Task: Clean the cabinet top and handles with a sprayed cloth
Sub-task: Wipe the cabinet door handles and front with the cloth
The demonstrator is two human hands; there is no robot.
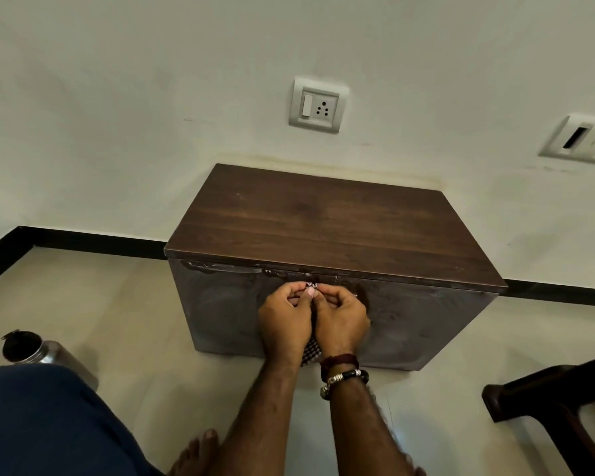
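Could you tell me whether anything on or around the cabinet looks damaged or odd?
The cabinet front has whitish smears under the top edge, perhaps wet streaks. The wall above is yellowed. Nothing looks broken or spilled.

The pale tiled floor (117, 304) carries the dark wooden cabinet (323, 228), set against the wall. To my left a jar (45, 352), steel as far as I can tell, stands on it; my bare foot (194, 453) rests there too.
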